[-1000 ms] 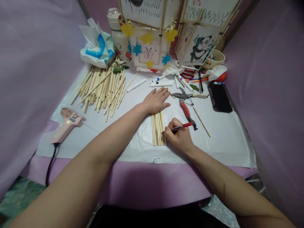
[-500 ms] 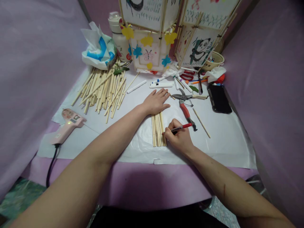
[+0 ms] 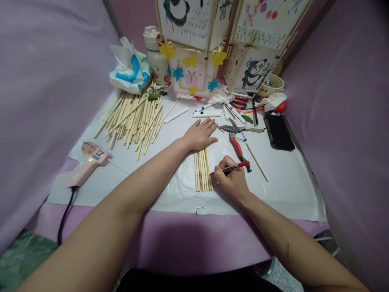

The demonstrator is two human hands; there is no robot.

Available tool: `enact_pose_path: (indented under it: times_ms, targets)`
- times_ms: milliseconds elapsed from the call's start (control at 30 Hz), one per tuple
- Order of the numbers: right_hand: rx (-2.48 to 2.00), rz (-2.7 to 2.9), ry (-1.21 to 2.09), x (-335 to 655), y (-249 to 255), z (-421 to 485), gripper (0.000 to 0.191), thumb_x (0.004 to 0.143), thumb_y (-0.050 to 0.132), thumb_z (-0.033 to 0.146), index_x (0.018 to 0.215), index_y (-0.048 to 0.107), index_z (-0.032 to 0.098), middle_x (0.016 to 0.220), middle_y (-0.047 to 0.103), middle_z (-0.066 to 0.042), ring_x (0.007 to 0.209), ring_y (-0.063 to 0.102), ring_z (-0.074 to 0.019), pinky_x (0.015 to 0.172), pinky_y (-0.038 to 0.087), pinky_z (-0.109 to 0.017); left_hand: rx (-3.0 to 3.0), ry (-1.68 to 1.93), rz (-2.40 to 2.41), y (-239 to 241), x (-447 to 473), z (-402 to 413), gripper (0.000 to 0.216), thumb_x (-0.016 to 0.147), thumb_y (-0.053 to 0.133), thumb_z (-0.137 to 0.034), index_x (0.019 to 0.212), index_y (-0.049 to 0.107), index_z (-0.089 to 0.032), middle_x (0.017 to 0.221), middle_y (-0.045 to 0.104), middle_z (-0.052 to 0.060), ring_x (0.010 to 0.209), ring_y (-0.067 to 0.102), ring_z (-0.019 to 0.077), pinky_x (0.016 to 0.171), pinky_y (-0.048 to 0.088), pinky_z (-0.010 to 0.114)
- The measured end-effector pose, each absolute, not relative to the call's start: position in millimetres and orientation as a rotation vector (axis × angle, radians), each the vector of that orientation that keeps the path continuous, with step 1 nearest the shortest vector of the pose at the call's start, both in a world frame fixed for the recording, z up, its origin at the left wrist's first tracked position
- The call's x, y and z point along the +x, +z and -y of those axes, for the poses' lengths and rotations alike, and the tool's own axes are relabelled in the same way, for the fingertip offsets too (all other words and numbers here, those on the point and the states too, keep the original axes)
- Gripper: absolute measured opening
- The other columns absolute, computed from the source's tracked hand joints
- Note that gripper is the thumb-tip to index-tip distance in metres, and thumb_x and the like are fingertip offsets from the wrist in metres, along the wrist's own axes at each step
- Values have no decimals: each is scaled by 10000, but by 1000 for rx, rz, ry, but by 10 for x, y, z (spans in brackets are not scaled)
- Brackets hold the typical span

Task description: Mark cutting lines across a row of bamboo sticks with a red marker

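Note:
My left hand (image 3: 200, 134) lies flat, fingers stretched out, pressing on the far end of a row of several bamboo sticks (image 3: 202, 172) laid side by side on the white sheet (image 3: 285, 182). My right hand (image 3: 232, 180) is closed round a red-capped pen (image 3: 234, 167) whose tip touches the right side of the row, near its middle. Red-handled pruning shears (image 3: 237, 142) lie just beyond my right hand, and a single loose stick (image 3: 257, 162) lies to the right of them.
A large heap of bamboo sticks (image 3: 133, 117) is at the back left, a pink glue gun (image 3: 86, 164) with a cord at the left. Paper lanterns (image 3: 194, 61), a tissue pack (image 3: 130, 71), a bottle (image 3: 156, 56), markers (image 3: 206, 114) and a black phone (image 3: 278, 132) line the back.
The view has tilted slightly, so everything sits a little lower. My right hand with the pen has shifted a bit to the right along the row; my left hand stays pressed on the sticks.

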State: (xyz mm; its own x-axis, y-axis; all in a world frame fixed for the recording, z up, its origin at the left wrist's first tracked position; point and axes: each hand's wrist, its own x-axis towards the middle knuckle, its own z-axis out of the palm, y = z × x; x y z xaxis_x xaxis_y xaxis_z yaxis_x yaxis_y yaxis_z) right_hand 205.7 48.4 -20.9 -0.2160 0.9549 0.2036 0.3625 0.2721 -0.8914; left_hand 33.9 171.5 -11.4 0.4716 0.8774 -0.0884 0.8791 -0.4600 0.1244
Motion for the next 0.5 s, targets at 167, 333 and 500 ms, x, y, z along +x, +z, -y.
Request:
enact_pose_path:
  times_ms: [167,333,500]
  targets:
    - [-1189,1765,930,2056,-221,-486,252,804,538,200,633,360,253,544,424,64,506,394,-116,520,321,-292,2550,-28,-1534,-103,339,-1708,682,1032,396,-482,1602,270,-129,1692,156,109,1575,107,252,1263,106,482]
    - [-1175,1790,920,2056,-243,-488,246,810,548,213,638,377,252,546,440,63,507,418,-121,524,347,-293,2556,-6,-1527,-123,321,-1708,678,1030,392,-488,1597,282,-134,1691,158,111,1575,109,248,1265,105,475]
    - [-1163,1795,894,2059,-268,-495,254,817,547,221,635,373,252,550,451,59,505,421,-123,520,347,-295,2554,-3,-1527,-129,317,-1704,684,1027,386,-496,1599,280,-136,1691,159,111,1575,110,248,1266,105,477]
